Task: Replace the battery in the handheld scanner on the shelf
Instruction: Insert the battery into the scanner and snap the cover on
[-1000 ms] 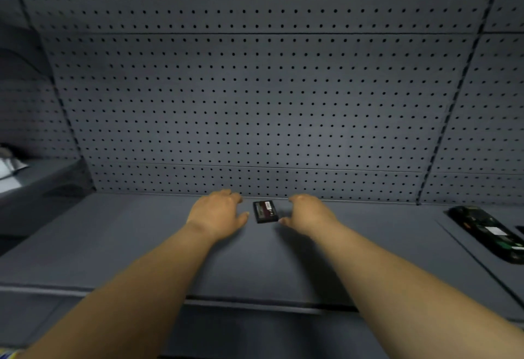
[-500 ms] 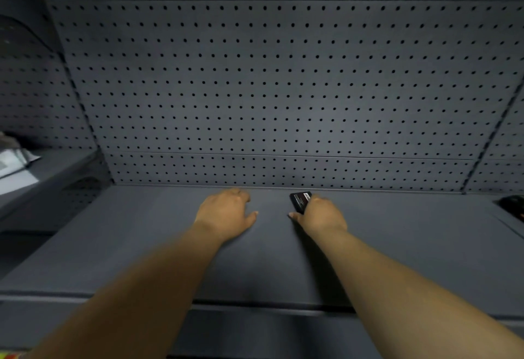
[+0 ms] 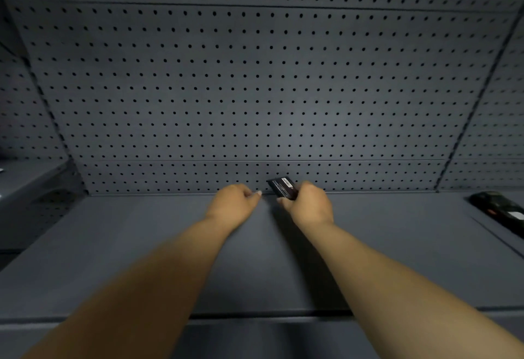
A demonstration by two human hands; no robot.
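Note:
A small black battery (image 3: 283, 187) with a white label is lifted off the grey shelf (image 3: 141, 259) near the back wall, tilted, and my right hand (image 3: 307, 205) is shut on its near end. My left hand (image 3: 236, 205) rests just to the left of it, fingers loosely curled, holding nothing. The dark handheld scanner (image 3: 500, 210) lies at the far right of the shelf, partly cut off by the frame edge, well apart from both hands.
A grey pegboard wall (image 3: 255, 89) rises right behind the hands. A second shelf section (image 3: 25, 177) sits higher at the left. The shelf's front edge (image 3: 255, 316) runs under my forearms.
The battery lay flat on the shelf between my hands; my right hand closed on it and raised it. My left hand curled its fingers. The view swung, and the scanner is back at the right.

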